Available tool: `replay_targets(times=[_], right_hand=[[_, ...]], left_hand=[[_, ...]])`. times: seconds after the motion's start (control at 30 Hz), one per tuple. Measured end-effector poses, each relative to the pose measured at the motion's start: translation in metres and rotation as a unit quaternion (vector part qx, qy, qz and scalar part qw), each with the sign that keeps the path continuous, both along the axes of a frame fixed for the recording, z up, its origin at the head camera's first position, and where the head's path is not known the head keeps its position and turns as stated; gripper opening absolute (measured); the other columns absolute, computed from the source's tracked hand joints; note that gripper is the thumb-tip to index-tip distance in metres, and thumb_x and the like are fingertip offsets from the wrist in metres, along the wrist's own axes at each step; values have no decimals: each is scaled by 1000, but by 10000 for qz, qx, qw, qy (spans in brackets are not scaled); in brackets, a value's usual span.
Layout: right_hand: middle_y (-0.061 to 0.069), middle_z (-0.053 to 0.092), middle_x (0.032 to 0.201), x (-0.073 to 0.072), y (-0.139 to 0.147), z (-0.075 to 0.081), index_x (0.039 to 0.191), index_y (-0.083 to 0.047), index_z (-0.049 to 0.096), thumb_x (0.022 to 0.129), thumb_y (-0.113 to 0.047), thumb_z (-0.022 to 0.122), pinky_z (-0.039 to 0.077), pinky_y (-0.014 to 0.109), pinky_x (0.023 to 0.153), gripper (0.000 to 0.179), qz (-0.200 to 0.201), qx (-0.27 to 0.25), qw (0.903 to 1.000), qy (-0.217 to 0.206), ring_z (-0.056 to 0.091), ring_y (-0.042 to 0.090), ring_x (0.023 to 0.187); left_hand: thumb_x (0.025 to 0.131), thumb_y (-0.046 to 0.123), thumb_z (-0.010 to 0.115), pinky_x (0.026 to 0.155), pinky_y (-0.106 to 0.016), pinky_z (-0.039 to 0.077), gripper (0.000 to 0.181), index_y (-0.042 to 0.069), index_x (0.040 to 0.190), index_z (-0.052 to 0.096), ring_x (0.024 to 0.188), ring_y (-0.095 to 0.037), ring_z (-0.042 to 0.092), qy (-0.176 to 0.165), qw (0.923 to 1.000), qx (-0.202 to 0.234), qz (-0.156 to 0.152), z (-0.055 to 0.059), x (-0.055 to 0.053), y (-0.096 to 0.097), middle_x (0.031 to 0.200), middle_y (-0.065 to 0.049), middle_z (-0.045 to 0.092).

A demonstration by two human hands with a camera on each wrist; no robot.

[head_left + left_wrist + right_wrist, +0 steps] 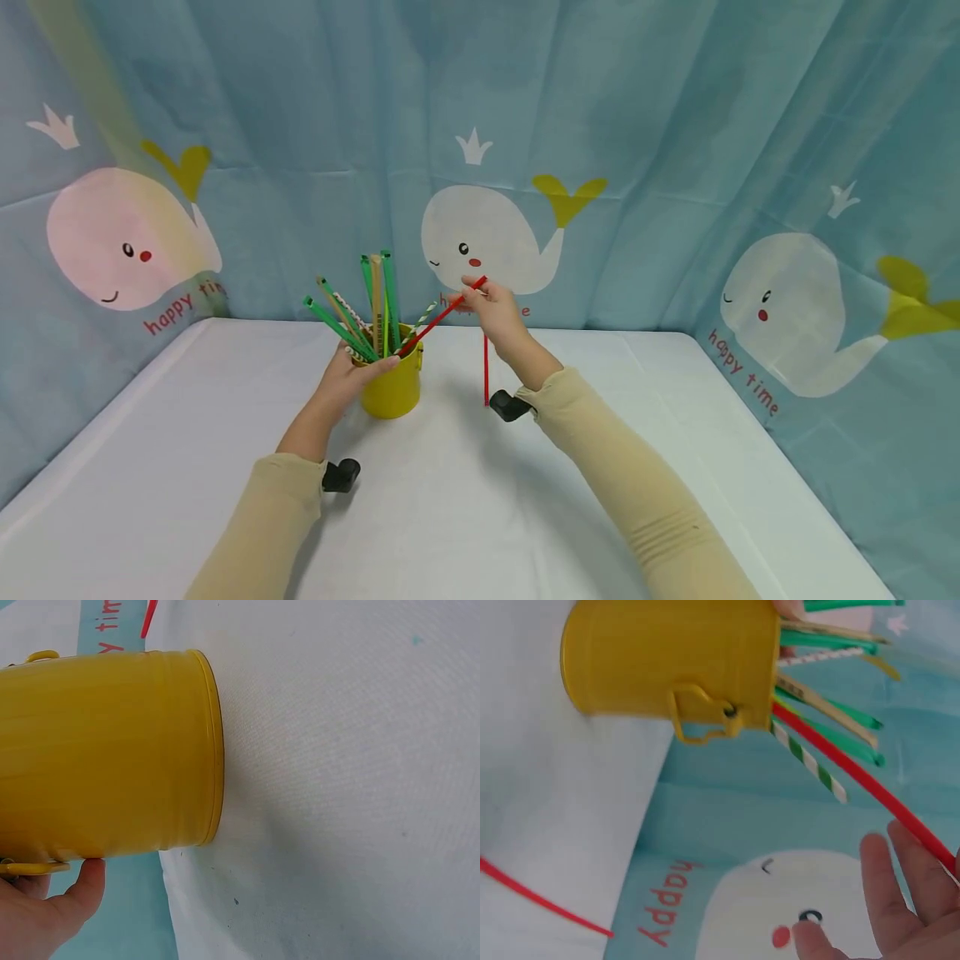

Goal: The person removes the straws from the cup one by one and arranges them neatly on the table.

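My left hand holds a yellow metal bucket by its left side, thumb along the front rim. In the left wrist view, fingertips press the wall beside a yellow handle. The bucket stands upright on the table. Up and to its right, my right hand pinches the upper part of a red straw, which slants down into the bucket's mouth. Out of the bucket stick several green-wrapped sticks, tan ones and a green-and-white striped straw.
A second red straw lies on the white tabletop, right of the bucket, below my right hand. Behind the table hangs a blue curtain printed with whales. Black wrist cameras sit at both cuffs.
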State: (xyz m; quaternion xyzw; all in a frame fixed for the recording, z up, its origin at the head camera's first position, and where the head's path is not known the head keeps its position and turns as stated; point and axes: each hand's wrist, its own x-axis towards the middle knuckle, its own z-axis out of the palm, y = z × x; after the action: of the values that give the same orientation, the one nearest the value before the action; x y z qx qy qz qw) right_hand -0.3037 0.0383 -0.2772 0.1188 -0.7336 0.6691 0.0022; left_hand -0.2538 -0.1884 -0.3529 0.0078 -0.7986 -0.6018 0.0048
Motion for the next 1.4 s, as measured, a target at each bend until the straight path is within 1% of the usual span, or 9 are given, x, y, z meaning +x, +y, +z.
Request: replay_targets(times=[0.1, 0.23, 0.43, 0.57, 0.87, 1.0, 1.17, 1.27, 1.4], right_hand=[[22, 66, 115, 1, 11, 2, 133, -1, 54, 103, -15, 49, 43, 42, 97, 33, -21, -67, 9999, 137, 66, 33, 95], [19, 69, 110, 1, 23, 1, 131, 2, 50, 105, -17, 45, 48, 27, 70, 33, -11, -426, 9987, 296, 65, 16, 70], [5, 66, 91, 0, 41, 1, 133, 5, 40, 105, -12, 41, 55, 23, 65, 33, -81, -1373, 9892, 508, 64, 10, 62], [2, 61, 86, -2, 53, 3, 138, 4, 38, 104, -4, 42, 54, 22, 66, 36, -248, -1515, 9873, 404, 61, 9, 61], [-4, 64, 81, -8, 72, -11, 142, -1, 42, 96, 0, 59, 52, 23, 72, 49, -914, -1009, 9897, 437, 59, 7, 65], [-1, 62, 78, -13, 77, -26, 119, 3, 49, 93, 0, 64, 51, 22, 69, 30, -1194, -958, 9867, 540, 57, 9, 66], [0, 64, 82, -23, 82, -44, 98, 4, 62, 92, -2, 66, 49, 21, 66, 10, -1132, -473, 9907, 594, 57, 12, 71], [5, 66, 96, -29, 87, -53, 111, 3, 67, 93, -6, 66, 49, 23, 72, 20, -911, 83, 9941, 588, 59, 15, 82], [16, 60, 118, -38, 94, -63, 129, 0, 60, 93, -5, 65, 50, 30, 82, 37, -466, 699, 9948, 567, 59, 20, 91]], left_hand=[[91, 35, 69, 115, -57, 16, 94, 6, 154, 5, 142, -37, 20, -58, 10000, 14, -5, 2, 1, 0, 157, -19, 21], [93, 32, 67, 115, -56, 15, 92, 5, 154, 4, 143, -36, 20, -57, 10000, 30, -21, 3, 3, -1, 157, -20, 19], [93, 33, 67, 115, -56, 15, 92, 4, 154, 4, 142, -36, 20, -31, 10000, -8, -5, 2, 1, -3, 157, -20, 20], [93, 32, 67, 115, -55, 16, 91, 4, 154, 5, 142, -36, 21, -16, 10000, 36, -9, 2, 0, -2, 156, -20, 21], [92, 36, 68, 115, -56, 15, 93, 7, 154, 5, 143, -36, 20, -82, 10000, -22, 17, 1, 0, -4, 157, -20, 21], [91, 37, 68, 115, -57, 14, 94, 8, 155, 5, 143, -36, 19, -114, 9999, -65, 11, 1, -2, -3, 157, -19, 20], [91, 36, 69, 115, -56, 15, 94, 8, 155, 5, 143, -36, 20, -150, 9999, -33, 41, -1, -2, -2, 157, -19, 21], [91, 35, 69, 115, -55, 15, 94, 7, 154, 5, 143, -35, 21, -96, 9999, 34, 31, -2, -2, -2, 157, -19, 21], [91, 36, 69, 115, -55, 16, 93, 7, 154, 6, 142, -35, 22, -28, 10000, 47, 2, -2, -1, -2, 156, -19, 22]])
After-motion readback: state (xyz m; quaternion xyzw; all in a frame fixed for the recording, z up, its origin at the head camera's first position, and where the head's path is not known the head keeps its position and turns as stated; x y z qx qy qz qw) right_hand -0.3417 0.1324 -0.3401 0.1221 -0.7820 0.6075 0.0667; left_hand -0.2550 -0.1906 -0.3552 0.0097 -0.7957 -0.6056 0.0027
